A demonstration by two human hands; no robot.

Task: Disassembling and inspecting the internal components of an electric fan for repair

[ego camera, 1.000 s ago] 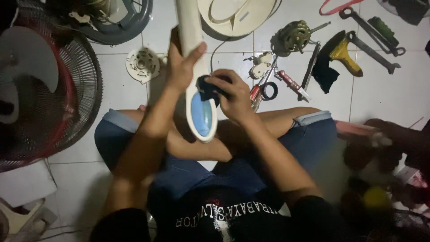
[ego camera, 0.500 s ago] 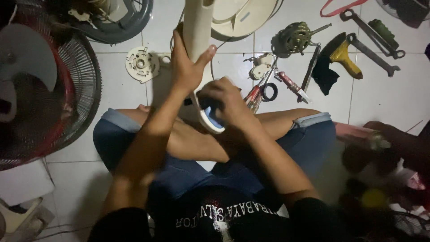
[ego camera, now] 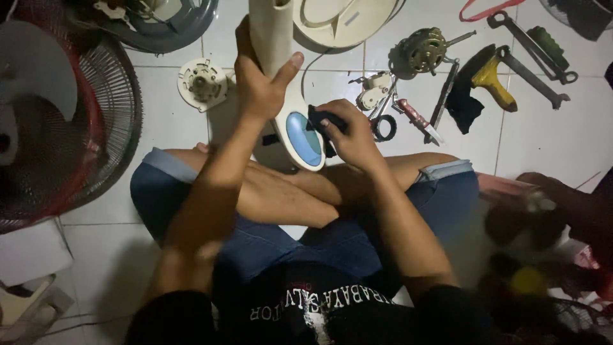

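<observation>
My left hand wraps the white fan column while my right hand pinches a dark cloth against its blue panel; I judge hard rubbing could twist the column loose.

The fan stand is turning again in the left hand, its blue panel facing up once more after tipping edge-on. The right hand is sliding its dark cloth off the panel to the panel's right rim.
</observation>
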